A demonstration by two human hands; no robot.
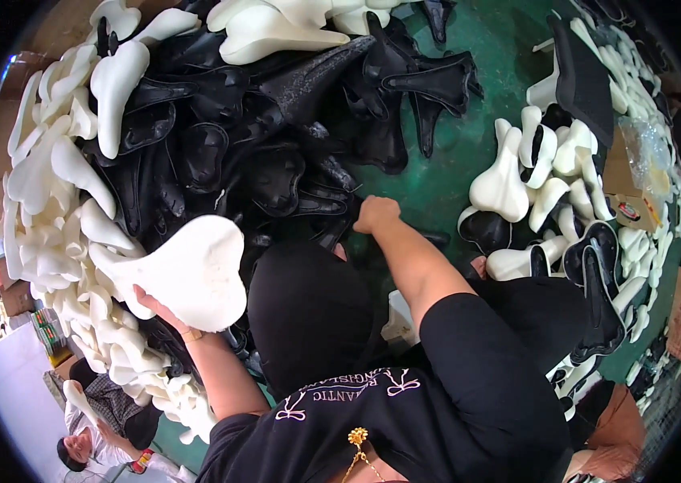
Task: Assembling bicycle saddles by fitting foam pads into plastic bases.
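The left hand holds up a white foam saddle pad, heart-shaped at its broad end and tapering to a nose that points away to the left; the fingers curl under the pad's lower edge and clamp it from below, so most of the hand is hidden behind the foam. Just beyond and to the left of those fingers lies a heap of white foam pads of the same kind, running down the left side. The right hand reaches forward, closed into a loose fist with the fingers pressed together and turned down into the pile of black saddle shells; whether they grip one of the shells cannot be told, as the fingertips are out of sight. Right of that hand the green floor shows bare, and farther right sits a smaller cluster of mixed white and black saddle parts beside a cardboard box. Another person crouches at the lower left, well apart from both hands.
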